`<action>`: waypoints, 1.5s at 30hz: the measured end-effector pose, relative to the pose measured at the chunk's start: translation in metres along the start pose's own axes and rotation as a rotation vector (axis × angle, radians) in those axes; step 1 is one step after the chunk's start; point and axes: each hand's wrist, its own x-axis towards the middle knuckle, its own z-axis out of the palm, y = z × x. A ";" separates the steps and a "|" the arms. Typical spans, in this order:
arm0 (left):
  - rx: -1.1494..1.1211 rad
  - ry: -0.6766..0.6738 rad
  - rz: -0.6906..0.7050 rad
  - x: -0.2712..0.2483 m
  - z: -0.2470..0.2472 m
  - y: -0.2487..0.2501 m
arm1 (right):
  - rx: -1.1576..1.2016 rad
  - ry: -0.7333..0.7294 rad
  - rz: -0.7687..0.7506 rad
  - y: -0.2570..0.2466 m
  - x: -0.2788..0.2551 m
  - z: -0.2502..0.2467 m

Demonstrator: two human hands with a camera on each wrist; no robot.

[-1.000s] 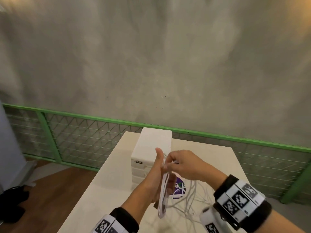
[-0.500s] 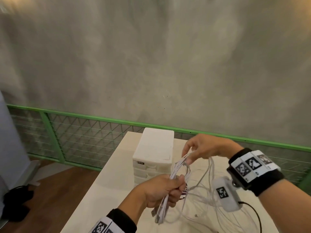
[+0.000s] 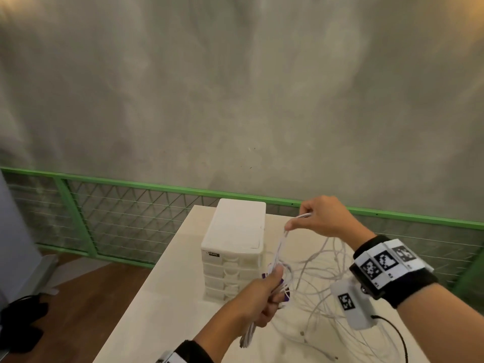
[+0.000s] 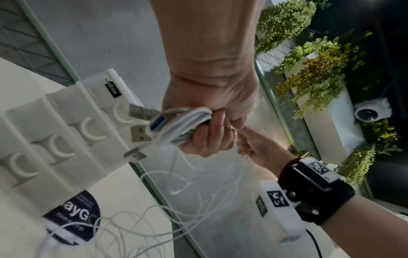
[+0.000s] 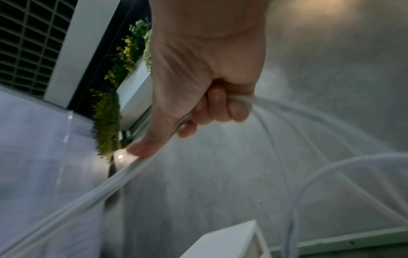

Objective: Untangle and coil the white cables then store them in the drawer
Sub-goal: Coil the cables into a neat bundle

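Observation:
My left hand [image 3: 264,297] grips a bunch of white cables [image 4: 183,125] above the table, its fingers [image 4: 207,137] curled round them; USB plugs [image 4: 138,135] stick out of the bunch. My right hand [image 3: 311,218] is raised up and to the right, pinching white cable strands [image 5: 123,174] that run down to the left hand. More loose white cables [image 3: 322,292] lie tangled on the table below both hands. The white drawer unit [image 3: 235,247] stands just left of the hands, with all its drawers [image 4: 66,132] closed.
The white table [image 3: 162,297] reaches back to a green mesh railing [image 3: 125,213] and a grey wall. A round purple sticker [image 4: 75,216] lies under the cables near the drawer unit. Wooden floor and a dark object [image 3: 21,323] lie to the left.
My right hand has moved up and to the right, away from the left hand, drawing cable strands out. The left hand closed round the bunch and stayed low.

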 end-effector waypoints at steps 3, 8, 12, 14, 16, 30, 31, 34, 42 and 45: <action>-0.080 0.024 0.000 -0.003 -0.013 -0.004 | 0.004 -0.116 0.048 0.016 0.001 -0.023; -0.075 0.035 0.003 -0.006 -0.048 0.012 | -0.130 0.080 0.153 0.046 0.013 -0.064; -0.172 0.011 -0.017 -0.004 -0.066 0.015 | -0.200 0.096 0.248 0.065 0.020 -0.052; -0.221 -0.023 -0.026 -0.002 -0.065 0.013 | -0.245 0.013 0.206 0.059 0.016 -0.024; -0.231 -0.079 -0.043 0.000 -0.057 0.014 | -0.113 -0.050 0.000 0.032 0.003 0.006; 0.424 0.012 0.065 -0.004 -0.030 0.011 | 0.224 -0.492 -0.162 -0.027 -0.003 0.007; 0.434 0.025 0.059 -0.004 -0.026 0.010 | 0.210 -0.447 -0.178 -0.031 -0.003 0.011; 0.389 0.045 0.069 -0.002 -0.020 0.007 | 0.250 -0.353 -0.150 -0.030 -0.006 0.032; 0.256 0.218 0.185 0.002 -0.021 0.001 | 0.695 -0.313 0.108 -0.014 -0.033 0.072; 0.138 0.243 0.226 0.006 -0.014 -0.002 | 0.625 -0.126 0.111 -0.019 -0.042 0.092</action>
